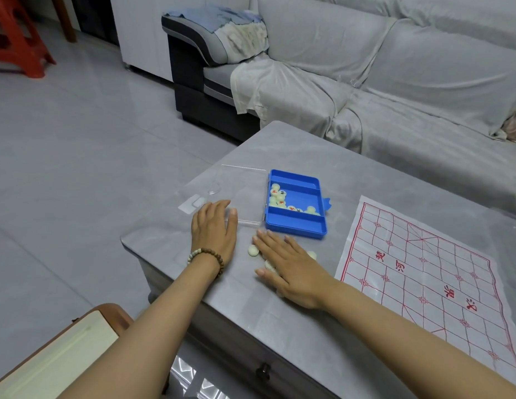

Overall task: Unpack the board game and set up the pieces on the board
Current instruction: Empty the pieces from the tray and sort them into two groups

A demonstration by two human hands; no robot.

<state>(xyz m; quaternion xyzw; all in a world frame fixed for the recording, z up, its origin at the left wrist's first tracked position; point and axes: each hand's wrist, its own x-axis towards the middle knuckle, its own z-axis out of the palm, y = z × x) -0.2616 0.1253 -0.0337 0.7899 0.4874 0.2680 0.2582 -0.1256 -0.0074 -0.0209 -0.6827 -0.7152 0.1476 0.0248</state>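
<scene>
A blue tray (294,228) sits on a grey table (308,156), with its clear lid (242,194) lying flat against the tray's left side. Several pale round game pieces (278,197) marked in red or black lie in the tray's middle compartment. To the right of the tray is the board (423,269), a white sheet printed with a red grid. Just in front of the tray, the right hand (291,269) lies flat with straight fingers over loose pieces (253,250), grasping none. About 3 pieces peek out from under it, and there may be more beneath the palm. To the tray's left, the left hand (213,226), with a bead bracelet (206,254) on its wrist, rests flat and released, its fingertips at the lid's near edge.
</scene>
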